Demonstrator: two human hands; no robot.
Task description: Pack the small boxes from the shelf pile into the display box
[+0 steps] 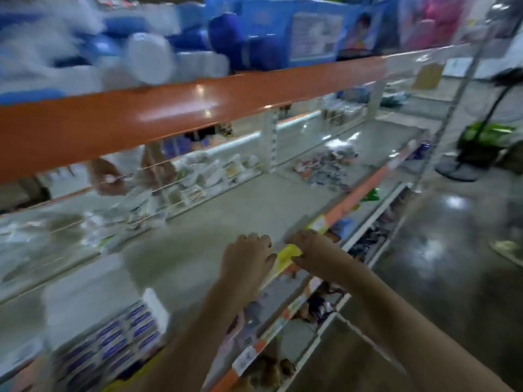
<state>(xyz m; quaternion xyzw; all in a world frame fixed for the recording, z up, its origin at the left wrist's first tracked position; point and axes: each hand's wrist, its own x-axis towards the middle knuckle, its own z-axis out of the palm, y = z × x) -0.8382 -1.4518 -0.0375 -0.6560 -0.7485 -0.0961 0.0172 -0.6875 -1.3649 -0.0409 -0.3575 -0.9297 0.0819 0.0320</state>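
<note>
My left hand (249, 257) and right hand (311, 250) rested curled, each grip empty, at the shelf (226, 205) edge; the small boxes (113, 338) sat near left, probably light, stiff card, best pinched by their sides.

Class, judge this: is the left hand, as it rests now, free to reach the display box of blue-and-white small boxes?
Probably yes. The left hand rests at the shelf edge; the display box sits nearer the person, with bare shelf between.

A shop: long orange-edged shelves (198, 114) of packaged goods (215, 171), with price labels (319, 223) along the rails.
</note>
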